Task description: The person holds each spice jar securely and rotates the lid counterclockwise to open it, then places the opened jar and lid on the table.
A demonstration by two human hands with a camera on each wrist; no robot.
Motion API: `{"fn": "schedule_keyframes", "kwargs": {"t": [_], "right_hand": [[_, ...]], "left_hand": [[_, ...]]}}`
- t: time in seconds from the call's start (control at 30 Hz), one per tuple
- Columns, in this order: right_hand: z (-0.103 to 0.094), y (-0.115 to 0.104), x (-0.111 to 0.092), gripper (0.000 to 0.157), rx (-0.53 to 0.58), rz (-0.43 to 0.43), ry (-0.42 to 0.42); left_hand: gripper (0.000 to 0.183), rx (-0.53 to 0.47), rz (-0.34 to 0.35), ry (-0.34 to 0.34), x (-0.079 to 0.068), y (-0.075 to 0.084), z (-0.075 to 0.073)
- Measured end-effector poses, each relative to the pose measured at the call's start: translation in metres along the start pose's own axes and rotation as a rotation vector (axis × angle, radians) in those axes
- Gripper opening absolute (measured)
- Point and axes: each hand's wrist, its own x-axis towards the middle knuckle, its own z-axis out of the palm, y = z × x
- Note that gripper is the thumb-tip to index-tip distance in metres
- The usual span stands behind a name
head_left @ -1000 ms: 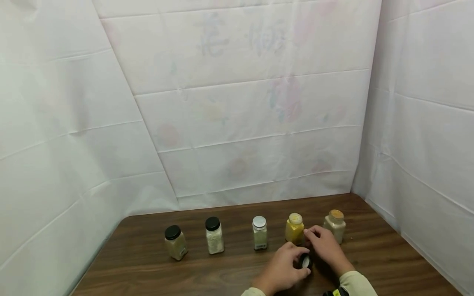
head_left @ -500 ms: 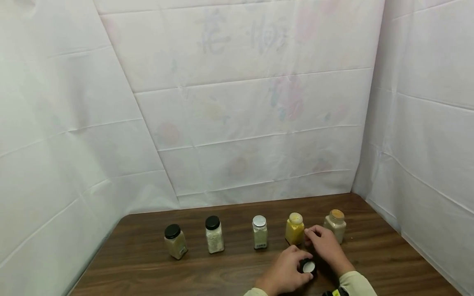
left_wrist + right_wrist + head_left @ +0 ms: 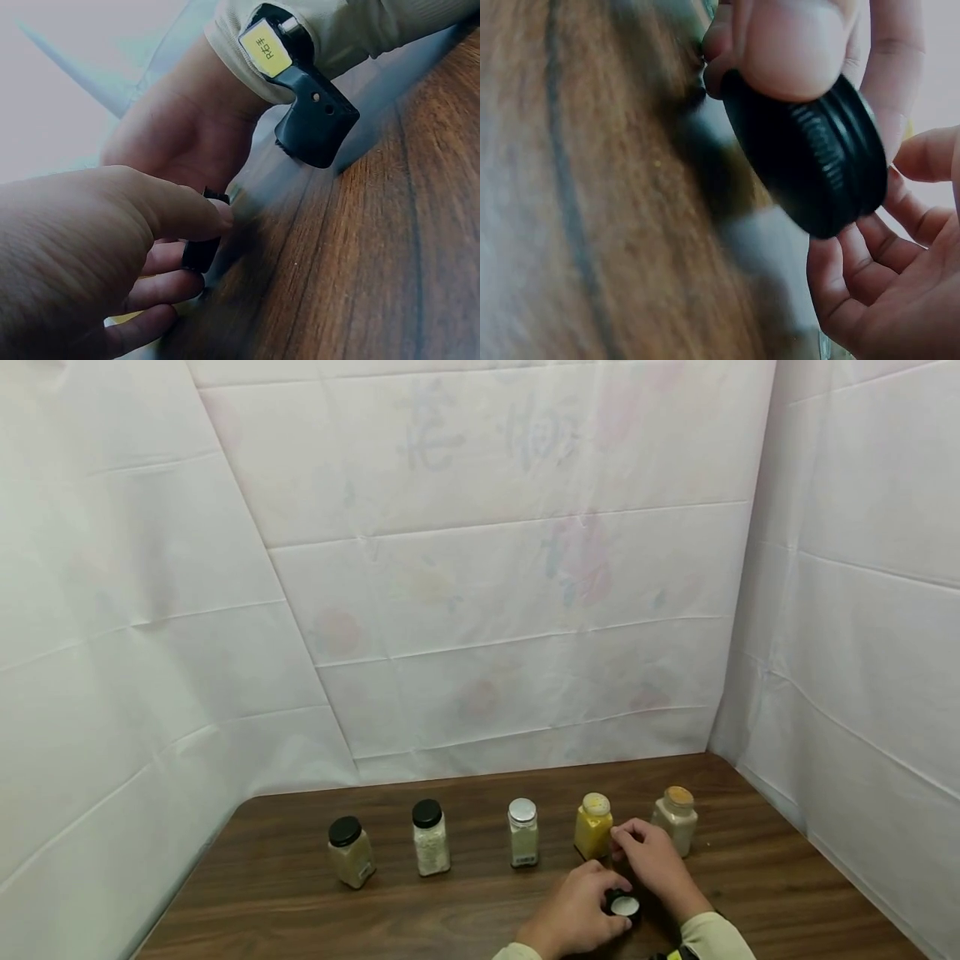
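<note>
My left hand (image 3: 573, 910) pinches a round black screw lid (image 3: 625, 907) between thumb and fingers, low over the table, its white inside facing up. The lid's ribbed side (image 3: 821, 150) fills the middle of the right wrist view. My right hand (image 3: 656, 860) is just beyond the lid, fingers loosely curled, with nothing visible in them. Its fingertips are right beside a square jar of yellow powder (image 3: 592, 837) with a pale, yellow-speckled top. Behind that hand stands a jar of beige powder (image 3: 677, 831) with an orange top, partly hidden.
Farther left on the brown wooden table (image 3: 420, 914) stand a silver-lidded jar (image 3: 524, 842), a black-lidded jar of pale contents (image 3: 432, 847) and a black-lidded tan jar (image 3: 352, 862). White sheeting (image 3: 480, 610) hangs behind and at both sides.
My left hand has shifted slightly right and tilted the lid, so its white inside turns from sideways to upward. My right hand stays nearly in place beside the yellow jar.
</note>
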Motion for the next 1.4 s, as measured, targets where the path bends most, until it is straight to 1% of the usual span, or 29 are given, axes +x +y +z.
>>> {"fn": "schedule_keyframes", "kwargs": {"t": [0.17,0.3,0.47,0.6,0.73,0.9,1.03,1.1,1.17,1.27,1.4], "right_hand": [[0.003,-0.001,0.0,0.022,0.059,0.008,-0.009],[0.004,-0.003,-0.001,0.023,0.108,0.014,-0.018],[0.006,-0.006,-0.002,0.023,0.107,0.026,-0.022],[0.009,-0.008,-0.003,0.023,0.095,0.027,-0.028],[0.011,-0.011,-0.005,0.024,0.07,0.015,-0.038],[0.012,-0.014,-0.009,0.024,0.06,0.015,-0.059],[0.013,-0.016,-0.013,0.023,0.063,0.014,-0.071],[0.014,-0.016,-0.014,0.024,0.056,0.004,-0.086],[0.016,-0.017,-0.014,0.025,0.033,-0.012,-0.108],[0.02,-0.02,-0.015,0.025,-0.005,-0.037,-0.138],[0.027,-0.024,-0.016,0.024,-0.042,-0.069,-0.165]], "left_hand": [[0.027,-0.039,-0.02,-0.005,-0.002,0.001,-0.001],[0.024,-0.1,-0.011,0.007,-0.004,-0.001,-0.002],[0.019,-0.154,0.012,0.068,-0.006,-0.006,-0.005],[0.016,-0.166,0.026,0.141,-0.009,-0.01,-0.009],[0.014,-0.177,0.014,0.197,-0.012,-0.013,-0.015],[0.013,-0.232,-0.022,0.233,-0.019,-0.016,-0.02],[0.014,-0.277,-0.009,0.282,-0.024,-0.019,-0.024],[0.015,-0.324,-0.003,0.311,-0.026,-0.022,-0.027],[0.015,-0.368,-0.017,0.337,-0.029,-0.025,-0.031],[0.015,-0.415,-0.066,0.367,-0.034,-0.031,-0.038],[0.013,-0.424,-0.128,0.392,-0.04,-0.036,-0.044]]}}
